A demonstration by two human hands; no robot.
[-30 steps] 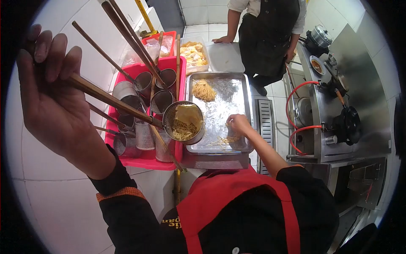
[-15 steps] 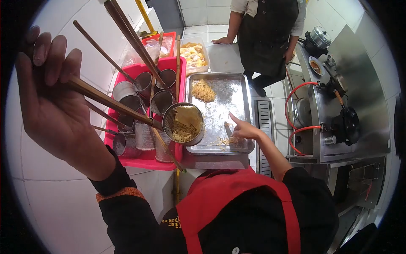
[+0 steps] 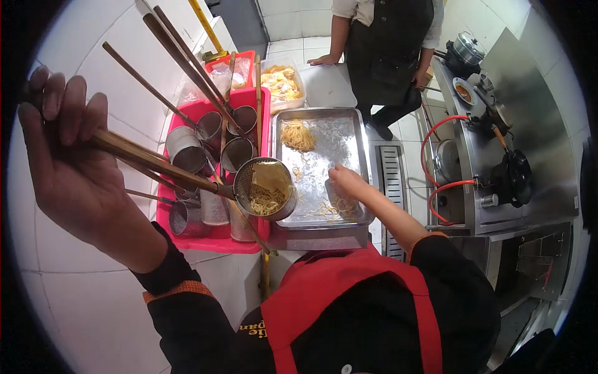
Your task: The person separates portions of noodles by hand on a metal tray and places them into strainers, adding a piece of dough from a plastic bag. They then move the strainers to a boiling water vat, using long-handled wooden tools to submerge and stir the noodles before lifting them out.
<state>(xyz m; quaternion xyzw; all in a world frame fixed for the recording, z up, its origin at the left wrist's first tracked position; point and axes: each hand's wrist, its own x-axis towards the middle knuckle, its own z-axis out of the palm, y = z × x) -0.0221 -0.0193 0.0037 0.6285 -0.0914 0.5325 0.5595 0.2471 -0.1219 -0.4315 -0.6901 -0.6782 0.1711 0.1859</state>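
Note:
My left hand [image 3: 78,156] is wrapped round the wooden handle of a wire-mesh strainer [image 3: 265,188], raised at the left. Yellow noodles and a pale flat piece lie inside the strainer, which hangs over the left edge of a metal tray [image 3: 369,187]. Over the middle of that tray is my right hand [image 3: 346,182], its fingers drawn together; what they hold, if anything, is too small to make out. A clump of noodles [image 3: 298,136] rests at the tray's upper left. Loose noodle strands [image 3: 333,210] are scattered near its front edge.
A pink bin [image 3: 265,118] full of long-handled strainers stands at the left. Behind it are a red basket and a plastic container [image 3: 301,103] of yellow food. A person in a dark apron [image 3: 389,56] stands beyond the tray. Pans [image 3: 518,177] sit on the steel counter at right.
My right hand has moved up and left over the tray, and its pointing finger has drawn in. The strainer in my left hand has shifted slightly left and down.

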